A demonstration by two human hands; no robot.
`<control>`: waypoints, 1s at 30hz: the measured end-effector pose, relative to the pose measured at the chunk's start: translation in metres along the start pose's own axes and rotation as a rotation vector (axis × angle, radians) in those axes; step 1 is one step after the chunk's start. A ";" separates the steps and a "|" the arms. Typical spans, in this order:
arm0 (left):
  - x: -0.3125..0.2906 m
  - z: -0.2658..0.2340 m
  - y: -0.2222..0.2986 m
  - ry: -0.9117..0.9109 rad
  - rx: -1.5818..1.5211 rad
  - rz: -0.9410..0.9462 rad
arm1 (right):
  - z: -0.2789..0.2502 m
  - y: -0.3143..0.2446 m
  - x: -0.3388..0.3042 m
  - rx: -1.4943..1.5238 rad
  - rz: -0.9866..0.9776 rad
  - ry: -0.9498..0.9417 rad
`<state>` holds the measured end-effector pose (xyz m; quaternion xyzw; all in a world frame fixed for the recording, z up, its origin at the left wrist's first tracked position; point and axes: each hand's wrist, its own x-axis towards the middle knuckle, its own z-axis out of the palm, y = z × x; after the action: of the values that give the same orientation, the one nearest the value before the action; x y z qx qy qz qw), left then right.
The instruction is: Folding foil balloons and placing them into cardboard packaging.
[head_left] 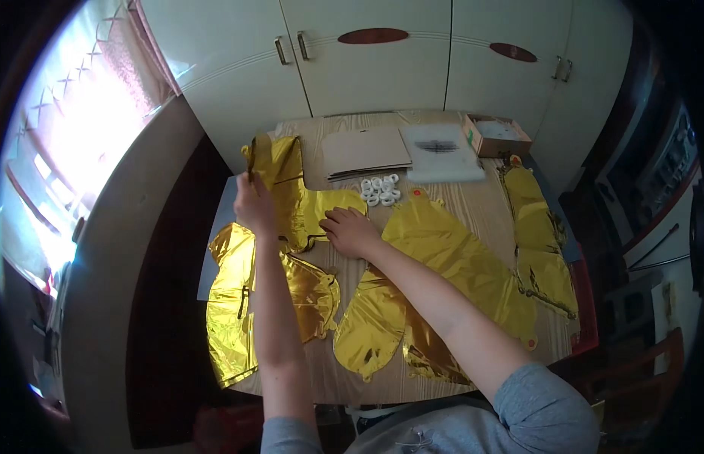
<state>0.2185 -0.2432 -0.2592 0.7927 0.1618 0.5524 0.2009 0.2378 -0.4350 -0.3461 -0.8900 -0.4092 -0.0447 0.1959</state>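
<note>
A flat gold foil balloon (289, 193) lies at the back left of the table, its top edge lifted a little. My left hand (254, 206) is closed on that edge, its fingertips partly hidden. On the balloon's right-hand part rests my right hand (352, 233), fingers stretched out and holding nothing. Below my left forearm lies another crinkled gold foil balloon (229, 325). A large gold foil balloon (443, 253) with red dots spreads from the middle towards the front right, partly under my right forearm. More gold foil (375, 325) lies at the front middle.
Several white rings (380, 189) sit in a cluster beyond my right hand. Behind them are brown cardboard sheets (363, 151), a white plastic packet (443, 155) and an open box (497, 138). Another gold foil balloon (533, 219) lies along the right edge. White cupboards (375, 68) stand behind the table.
</note>
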 end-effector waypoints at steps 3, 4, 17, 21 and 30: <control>0.042 -0.009 0.004 0.038 0.073 0.100 | 0.002 0.001 0.001 -0.014 0.000 0.003; 0.058 -0.015 0.000 0.069 0.109 0.122 | 0.003 -0.003 0.004 -0.005 -0.012 0.003; 0.072 -0.085 0.075 -0.031 0.072 0.450 | 0.017 0.013 0.003 -0.026 -0.078 0.207; 0.009 -0.109 0.103 -0.157 0.259 0.659 | 0.002 0.018 -0.019 -0.120 -0.282 0.352; -0.052 -0.139 0.087 -0.253 0.122 0.477 | -0.102 -0.054 -0.139 -0.035 -0.625 -0.099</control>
<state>0.0730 -0.3238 -0.2152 0.8816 -0.0228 0.4701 0.0353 0.1136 -0.5418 -0.2685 -0.7257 -0.6710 -0.0663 0.1373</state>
